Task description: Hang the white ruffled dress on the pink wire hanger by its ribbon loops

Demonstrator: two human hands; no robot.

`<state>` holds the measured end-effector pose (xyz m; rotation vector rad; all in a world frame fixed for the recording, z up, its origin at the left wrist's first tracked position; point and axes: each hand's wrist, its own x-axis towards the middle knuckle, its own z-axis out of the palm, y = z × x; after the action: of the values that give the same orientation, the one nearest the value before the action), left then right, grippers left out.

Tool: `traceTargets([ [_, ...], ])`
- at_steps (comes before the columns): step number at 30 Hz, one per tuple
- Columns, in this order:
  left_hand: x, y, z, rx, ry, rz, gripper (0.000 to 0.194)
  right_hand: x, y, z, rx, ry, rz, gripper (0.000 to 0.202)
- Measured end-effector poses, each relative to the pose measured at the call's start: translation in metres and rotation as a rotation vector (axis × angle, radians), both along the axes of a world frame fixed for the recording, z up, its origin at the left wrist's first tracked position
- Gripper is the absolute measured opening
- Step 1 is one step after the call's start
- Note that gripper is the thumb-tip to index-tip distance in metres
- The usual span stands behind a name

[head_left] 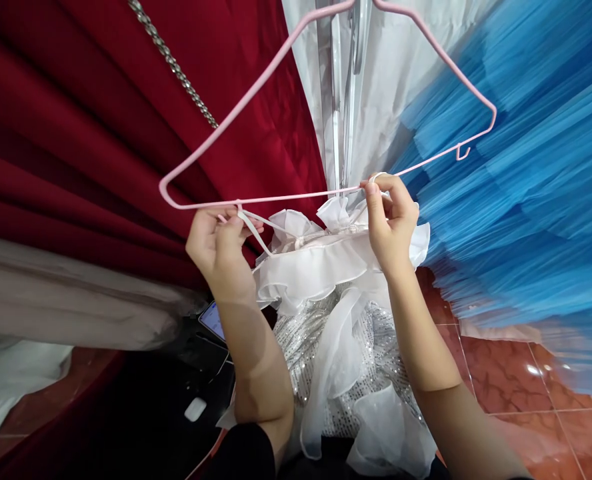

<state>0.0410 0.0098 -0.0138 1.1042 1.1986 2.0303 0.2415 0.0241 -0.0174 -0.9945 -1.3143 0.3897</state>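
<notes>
A pink clothes hanger [271, 67] hangs across the upper middle of the view. Below its bottom bar is a white dress [316, 270] with a ruffled neckline and silver sequins, lying down toward my lap. My left hand [223, 243] is closed in a pinch on a thin white strap [257, 233] of the dress, at the small hook on the bar's left part. On the right, my right hand [393, 217] pinches a white loop [377, 176] against the bar; it looks like the other strap. The hanger's right small hook [463, 154] shows bare.
Dark red fabric [256, 147] with a beaded silver chain [173, 63] hangs at left, blue tulle [516, 173] at right, white cloth [396, 87] behind. A lit phone [213, 320] and a small white case [195, 409] lie at lower left. Red floor tiles [506, 373] show lower right.
</notes>
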Motion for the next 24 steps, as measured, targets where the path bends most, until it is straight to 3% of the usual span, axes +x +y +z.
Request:
traceTargets([
  [2, 0.002, 0.002, -0.005, 0.025, 0.002, 0.075, 0.012, -0.002, 0.0, -0.001, -0.001, -0.008, 0.013, 0.015],
  [5, 0.016, -0.003, -0.013, 0.212, -0.077, 0.324, 0.027, -0.004, -0.002, -0.002, 0.01, -0.011, 0.038, 0.013],
  [6, 0.023, -0.006, -0.015, 0.262, -0.104, 0.354, 0.027, -0.005, -0.002, -0.001, 0.013, -0.011, 0.041, 0.013],
  [8, 0.037, -0.011, -0.017, 0.258, -0.11, 0.244, 0.017, -0.005, -0.003, -0.001, 0.01, -0.014, 0.045, 0.013],
  [10, 0.051, -0.013, -0.018, 0.108, -0.033, -0.038, 0.004, -0.005, -0.005, 0.0, 0.001, -0.014, 0.047, 0.014],
  [12, 0.064, -0.01, -0.016, -0.072, -0.002, -0.358, 0.018, -0.004, -0.007, 0.002, -0.003, -0.011, 0.047, 0.014],
  [14, 0.074, -0.002, -0.012, -0.114, -0.098, -0.576, 0.034, -0.003, -0.008, 0.003, 0.002, -0.002, 0.051, 0.014],
  [16, 0.081, 0.006, -0.008, -0.022, -0.246, -0.637, 0.035, -0.003, -0.01, 0.005, 0.005, 0.009, 0.066, 0.013],
  [21, 0.089, 0.015, -0.001, 0.157, -0.391, -0.581, 0.022, -0.006, -0.017, 0.009, 0.003, 0.062, 0.102, 0.016],
  [24, 0.085, 0.017, 0.0, 0.149, -0.42, -0.58, 0.019, -0.003, -0.023, 0.006, 0.005, 0.175, -0.023, 0.026],
])
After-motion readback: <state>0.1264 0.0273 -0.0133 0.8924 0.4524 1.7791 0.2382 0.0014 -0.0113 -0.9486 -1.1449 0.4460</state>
